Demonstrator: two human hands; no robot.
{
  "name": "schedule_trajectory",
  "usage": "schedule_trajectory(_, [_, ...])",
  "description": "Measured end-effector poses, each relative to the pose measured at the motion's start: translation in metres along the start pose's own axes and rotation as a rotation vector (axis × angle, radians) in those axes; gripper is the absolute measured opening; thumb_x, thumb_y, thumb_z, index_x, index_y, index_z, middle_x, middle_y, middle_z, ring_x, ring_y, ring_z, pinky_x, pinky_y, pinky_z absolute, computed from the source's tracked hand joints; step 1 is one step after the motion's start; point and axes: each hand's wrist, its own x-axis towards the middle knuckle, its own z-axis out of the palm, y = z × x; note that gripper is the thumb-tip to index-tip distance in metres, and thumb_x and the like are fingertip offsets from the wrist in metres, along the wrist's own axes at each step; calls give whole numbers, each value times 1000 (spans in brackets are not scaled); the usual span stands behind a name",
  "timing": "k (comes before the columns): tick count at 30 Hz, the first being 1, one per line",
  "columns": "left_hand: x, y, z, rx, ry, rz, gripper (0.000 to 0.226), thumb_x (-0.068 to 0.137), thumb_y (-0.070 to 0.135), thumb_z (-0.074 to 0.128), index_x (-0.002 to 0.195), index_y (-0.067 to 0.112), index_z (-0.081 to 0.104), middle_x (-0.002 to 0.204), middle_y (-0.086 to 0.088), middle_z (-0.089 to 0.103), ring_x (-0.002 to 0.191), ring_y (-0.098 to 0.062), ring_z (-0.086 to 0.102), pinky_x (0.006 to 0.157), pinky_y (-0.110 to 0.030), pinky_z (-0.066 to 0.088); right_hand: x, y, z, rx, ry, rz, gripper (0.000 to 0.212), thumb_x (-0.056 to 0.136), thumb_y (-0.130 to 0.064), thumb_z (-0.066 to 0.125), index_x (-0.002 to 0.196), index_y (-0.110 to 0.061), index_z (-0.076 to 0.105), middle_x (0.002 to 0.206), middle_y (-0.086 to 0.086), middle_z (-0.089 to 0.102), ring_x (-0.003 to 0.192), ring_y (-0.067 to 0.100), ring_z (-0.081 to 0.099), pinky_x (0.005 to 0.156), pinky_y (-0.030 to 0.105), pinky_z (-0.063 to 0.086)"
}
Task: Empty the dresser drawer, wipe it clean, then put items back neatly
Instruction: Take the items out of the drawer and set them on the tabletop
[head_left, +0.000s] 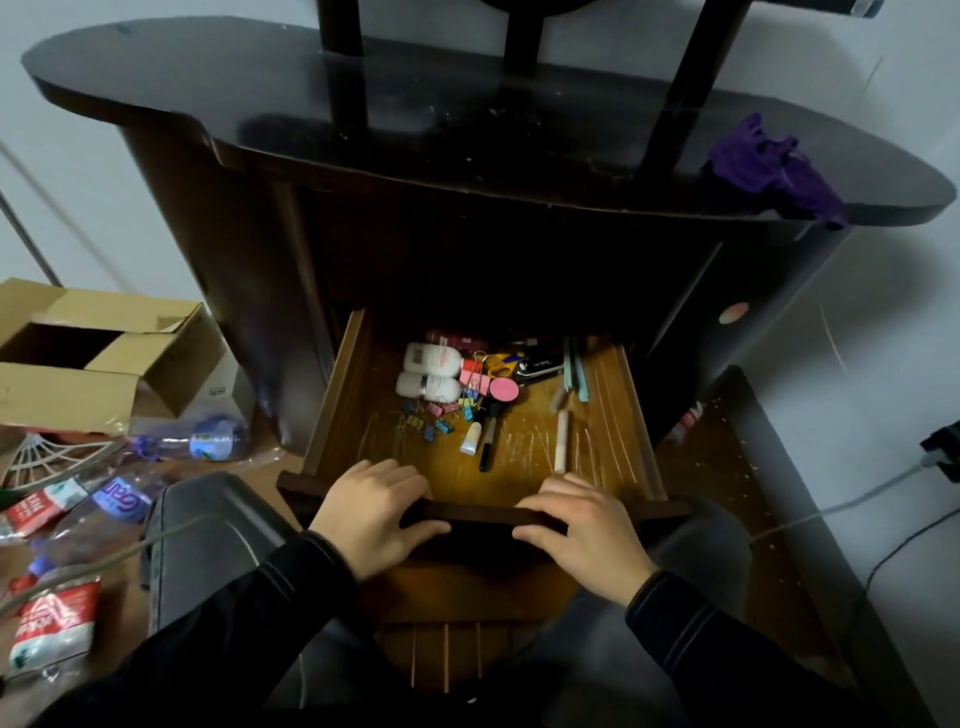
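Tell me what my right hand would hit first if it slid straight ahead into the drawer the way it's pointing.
Probably the black pen. The right hand, gripping the drawer front, points forward and left, toward the pen's near end; depth is hard to judge.

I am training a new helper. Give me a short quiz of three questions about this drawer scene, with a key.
1. True or false: the drawer is already empty.
2. Fill in: the left hand and the right hand both grip the drawer's ____ edge.
3. The purple cloth lies: A) in the drawer; B) on the dresser top; C) under the right hand.
Key: 1 false; 2 front; 3 B.
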Motion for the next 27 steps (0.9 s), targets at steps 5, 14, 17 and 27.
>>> schedule_trajectory(5, [-6,-2,-1,-40,-115,-56,45,82,67,53,79,24,64,75,12,61,68,-13,60,59,-27,46,-1,2,3,12,-112,48,42,85,-63,54,104,-32,74,82,-31,48,92,-3,46,77,9,36])
schedule_trajectory(14, [70,-11,-13,-693,-442,-583,36,94,50,57,80,19,70,72,2,71,63,-8,65,67,-31,55,51,22,-31,189,-301,339,22,98,-45,59,92,-29,72,89,-12,71,89,1,64,92,28,50])
schedule_trajectory(17, [115,-14,19,-755,-457,-701,31,99,34,58,84,10,70,69,0,71,55,-10,62,56,-26,51,87,37,-28,149,-234,492,18,101,-36,58,102,-23,70,92,-2,72,82,12,69,85,36,58])
schedule_trajectory(27, [147,-54,107,-523,-463,-768,14,91,18,60,84,8,68,83,-11,71,79,-26,69,74,-42,59,138,83,32,-327,-293,899,70,97,-20,63,153,-10,23,129,8,61,112,24,64,90,39,55])
